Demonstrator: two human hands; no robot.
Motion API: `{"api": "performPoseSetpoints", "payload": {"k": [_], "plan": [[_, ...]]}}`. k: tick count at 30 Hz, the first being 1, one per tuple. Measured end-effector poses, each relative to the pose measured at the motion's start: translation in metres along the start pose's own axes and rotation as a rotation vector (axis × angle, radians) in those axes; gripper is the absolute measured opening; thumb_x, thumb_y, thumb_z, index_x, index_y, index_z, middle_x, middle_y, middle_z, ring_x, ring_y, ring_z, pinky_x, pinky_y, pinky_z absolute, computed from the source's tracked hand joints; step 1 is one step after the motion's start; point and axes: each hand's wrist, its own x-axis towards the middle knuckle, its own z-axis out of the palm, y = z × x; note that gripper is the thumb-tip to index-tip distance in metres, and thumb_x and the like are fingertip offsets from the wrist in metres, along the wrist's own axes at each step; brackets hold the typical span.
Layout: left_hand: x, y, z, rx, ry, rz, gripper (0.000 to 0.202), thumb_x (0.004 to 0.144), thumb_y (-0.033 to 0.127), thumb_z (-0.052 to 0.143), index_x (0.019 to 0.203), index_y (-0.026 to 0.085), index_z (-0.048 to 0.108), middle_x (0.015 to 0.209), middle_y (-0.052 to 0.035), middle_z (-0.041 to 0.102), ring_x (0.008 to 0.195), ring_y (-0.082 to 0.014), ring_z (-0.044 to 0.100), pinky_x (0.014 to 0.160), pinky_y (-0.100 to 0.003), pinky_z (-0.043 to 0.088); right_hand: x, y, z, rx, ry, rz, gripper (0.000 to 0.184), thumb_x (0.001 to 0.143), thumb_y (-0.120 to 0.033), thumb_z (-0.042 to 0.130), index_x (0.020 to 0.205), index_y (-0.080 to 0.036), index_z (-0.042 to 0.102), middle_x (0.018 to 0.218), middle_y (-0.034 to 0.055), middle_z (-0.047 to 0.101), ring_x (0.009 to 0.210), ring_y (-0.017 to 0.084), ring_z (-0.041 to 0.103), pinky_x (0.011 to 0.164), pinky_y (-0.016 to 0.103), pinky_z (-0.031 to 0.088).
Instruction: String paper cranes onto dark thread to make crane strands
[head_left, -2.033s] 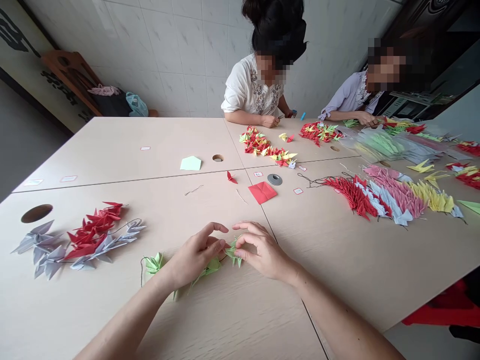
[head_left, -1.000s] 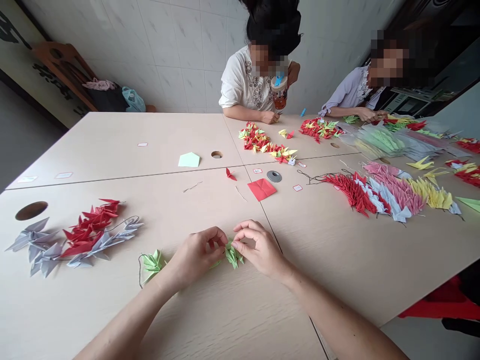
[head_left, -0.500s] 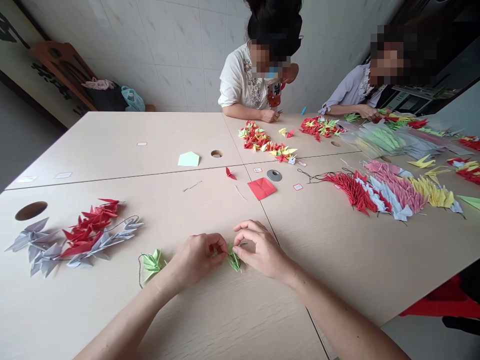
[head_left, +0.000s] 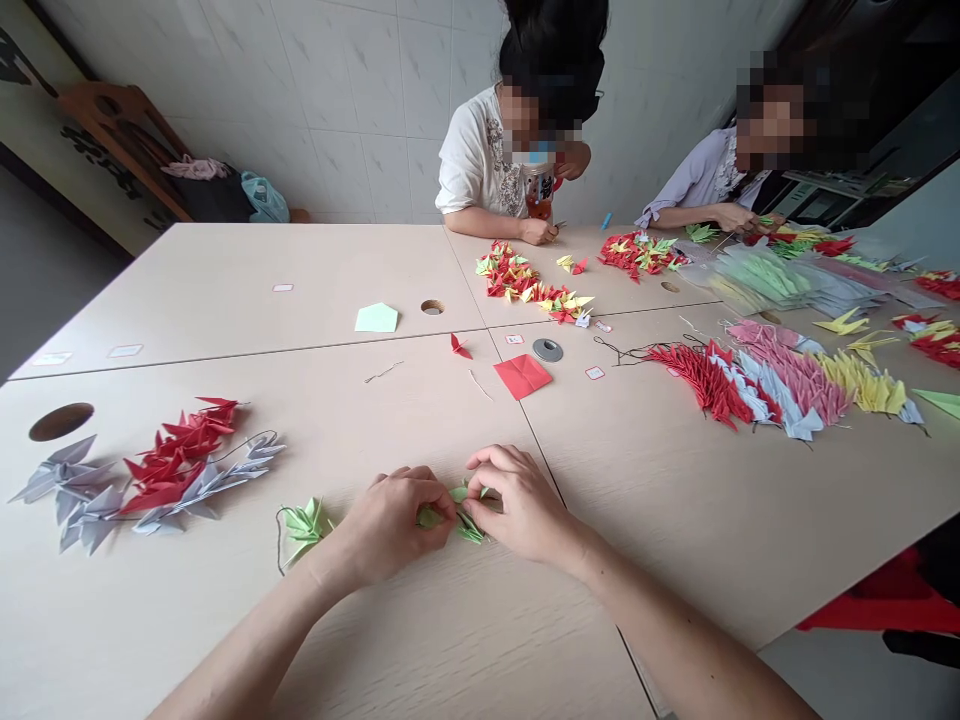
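Between my hands lies a small green paper crane (head_left: 470, 520) on a thread, its wings partly hidden by my fingers. My left hand (head_left: 394, 525) pinches a green paper fold (head_left: 429, 517) against it, and my right hand (head_left: 521, 505) curls over its far side, fingertips on the paper. The thread itself is too thin to follow there. Left of my left wrist, another green paper crane (head_left: 306, 522) rests on the table with a dark thread looping from it.
Strung red and grey paper cranes (head_left: 150, 475) lie to my left. Long rows of red, pink, grey and yellow cranes (head_left: 780, 380) lie to my right. A red paper square (head_left: 523, 376) and loose crane piles sit ahead. Two co-workers (head_left: 495, 170) sit across the table.
My hands have closed in around the green crane, and my left fingers have folded down onto the paper. The co-worker across the table has lowered a drink cup from the face.
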Motion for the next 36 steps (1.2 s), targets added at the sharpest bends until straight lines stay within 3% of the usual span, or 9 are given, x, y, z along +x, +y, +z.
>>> {"api": "performPoseSetpoints", "payload": {"k": [6, 13, 20, 25, 30, 36], "plan": [[0.001, -0.005, 0.001, -0.012, 0.055, -0.011, 0.016, 0.079, 0.027, 0.052, 0.079, 0.027, 0.068, 0.083, 0.0016, 0.064, 0.079, -0.0159, 0.058, 0.065, -0.026, 0.039, 0.0, -0.004, -0.005, -0.014, -0.038, 0.001, 0.018, 0.072, -0.023, 0.077, 0.075, -0.022, 0.059, 0.11, 0.0034, 0.061, 0.11, 0.021, 0.055, 0.093, 0.04, 0.04], [0.003, -0.007, 0.004, 0.098, 0.083, -0.014, 0.017, 0.081, 0.025, 0.049, 0.079, 0.026, 0.067, 0.082, 0.0004, 0.064, 0.083, -0.018, 0.057, 0.073, -0.029, 0.038, -0.002, -0.002, -0.008, -0.016, -0.149, -0.1, 0.02, 0.075, -0.014, 0.073, 0.087, -0.027, 0.064, 0.125, 0.0016, 0.055, 0.118, 0.021, 0.05, 0.1, 0.041, 0.039], [-0.004, 0.001, 0.003, 0.15, 0.019, -0.023, 0.01, 0.077, 0.028, 0.057, 0.075, 0.028, 0.067, 0.088, 0.0006, 0.064, 0.091, -0.021, 0.057, 0.082, -0.035, 0.035, -0.001, -0.003, -0.019, 0.064, -0.228, -0.15, 0.018, 0.08, -0.015, 0.07, 0.089, -0.031, 0.07, 0.135, -0.0004, 0.05, 0.124, 0.021, 0.047, 0.103, 0.041, 0.039], [-0.008, 0.003, 0.005, 0.198, -0.014, -0.031, 0.012, 0.074, 0.022, 0.057, 0.07, 0.027, 0.067, 0.088, -0.0003, 0.062, 0.09, -0.0211, 0.057, 0.083, -0.037, 0.034, -0.003, -0.005, -0.021, 0.069, -0.277, -0.135, 0.013, 0.071, -0.025, 0.08, 0.08, -0.028, 0.071, 0.136, -0.0002, 0.05, 0.125, 0.024, 0.047, 0.103, 0.043, 0.04], [-0.011, 0.004, 0.004, 0.234, -0.018, -0.031, 0.013, 0.071, 0.017, 0.056, 0.069, 0.024, 0.066, 0.088, -0.0017, 0.062, 0.088, -0.0213, 0.056, 0.082, -0.037, 0.034, -0.004, -0.009, -0.016, 0.032, -0.254, -0.184, 0.011, 0.074, -0.016, 0.074, 0.07, -0.024, 0.067, 0.132, 0.0001, 0.054, 0.126, 0.023, 0.045, 0.103, 0.043, 0.038], [-0.014, 0.003, -0.002, 0.199, -0.008, -0.034, 0.013, 0.071, 0.016, 0.053, 0.07, 0.023, 0.064, 0.087, -0.0019, 0.063, 0.085, -0.0203, 0.056, 0.083, -0.039, 0.034, -0.001, -0.012, -0.022, 0.145, -0.168, -0.071, 0.011, 0.077, -0.014, 0.07, 0.073, -0.024, 0.067, 0.118, 0.0026, 0.057, 0.112, 0.019, 0.055, 0.093, 0.035, 0.046]]}}
